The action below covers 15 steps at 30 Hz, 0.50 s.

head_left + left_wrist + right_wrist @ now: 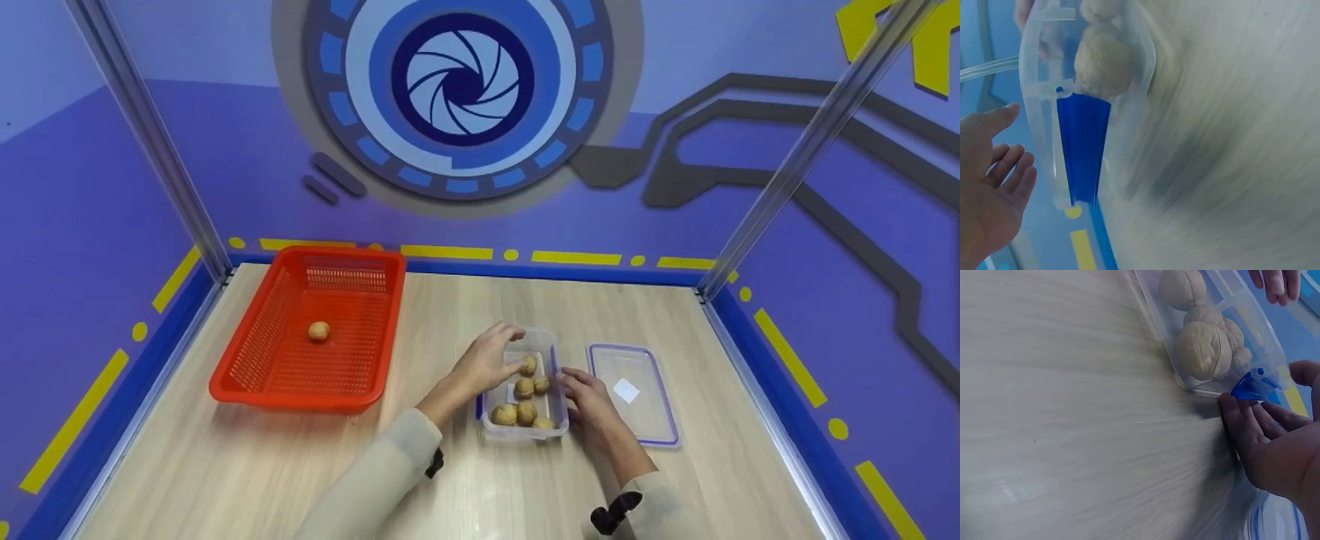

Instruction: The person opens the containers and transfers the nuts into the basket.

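Note:
A clear plastic food container (525,433) with blue side clips stands on the table and holds several walnuts (526,412). Over its left side, my left hand (481,365) hovers with thumb and fingers spread and nothing between them. The left wrist view shows that hand (994,180) beside the blue clip (1084,146). At the container's right wall is my right hand (592,405). In the right wrist view its extended fingers (1247,422) lie against the container's side by a blue clip (1255,385); the thumb stands apart from the wall.
To the left sits a red perforated basket (300,402) with one walnut (319,331) inside. A clear lid with a blue seal (645,375) lies flat to the right of the container, close to my right hand. Printed panels (465,225) enclose the table's back and sides.

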{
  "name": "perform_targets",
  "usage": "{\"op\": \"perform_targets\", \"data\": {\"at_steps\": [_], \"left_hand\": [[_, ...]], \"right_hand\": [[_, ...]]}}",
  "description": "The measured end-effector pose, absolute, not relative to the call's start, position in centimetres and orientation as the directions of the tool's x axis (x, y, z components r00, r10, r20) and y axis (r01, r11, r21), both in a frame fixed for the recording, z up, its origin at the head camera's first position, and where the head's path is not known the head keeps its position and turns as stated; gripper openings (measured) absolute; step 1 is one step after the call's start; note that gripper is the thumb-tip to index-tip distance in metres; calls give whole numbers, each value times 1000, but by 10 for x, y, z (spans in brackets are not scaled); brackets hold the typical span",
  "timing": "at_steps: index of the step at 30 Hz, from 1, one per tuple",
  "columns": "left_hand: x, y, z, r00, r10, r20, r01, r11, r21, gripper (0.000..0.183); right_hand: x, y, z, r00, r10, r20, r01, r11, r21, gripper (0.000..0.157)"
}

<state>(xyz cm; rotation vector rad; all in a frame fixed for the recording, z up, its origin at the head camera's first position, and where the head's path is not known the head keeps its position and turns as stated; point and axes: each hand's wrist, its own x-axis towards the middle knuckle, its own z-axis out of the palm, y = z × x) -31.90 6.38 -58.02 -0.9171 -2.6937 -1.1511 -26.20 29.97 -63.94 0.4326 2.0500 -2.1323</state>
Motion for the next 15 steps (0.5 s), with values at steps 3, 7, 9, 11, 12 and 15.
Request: {"op": "perform_targets", "data": {"at_steps": [3, 7, 9, 11, 12, 15], "left_hand": [[-325, 72, -586, -815, 527, 242, 548, 562, 620, 45], [-333, 79, -590, -803, 561, 202, 561, 596, 574, 44], [-337, 81, -591, -791, 578, 199, 580, 606, 545, 44], [-340, 83, -593, -780, 592, 201, 596, 608, 524, 44], [-342, 84, -595, -775, 600, 200, 604, 606, 518, 44], [-344, 86, -600, -770, 609, 190, 603, 597, 529, 44]], "right_hand": [[-262, 301, -642, -951, 82, -299, 295, -56, -954, 53], [-263, 301, -643, -953, 88, -289, 285, -59, -957, 52], [-263, 300, -643, -953, 88, -290, 286, -63, -956, 52], [-263, 300, -642, -952, 88, -292, 287, -63, -956, 51], [-263, 299, -641, -952, 87, -294, 289, -65, -955, 51], [-262, 298, -640, -950, 78, -303, 298, -69, -952, 52]]}}
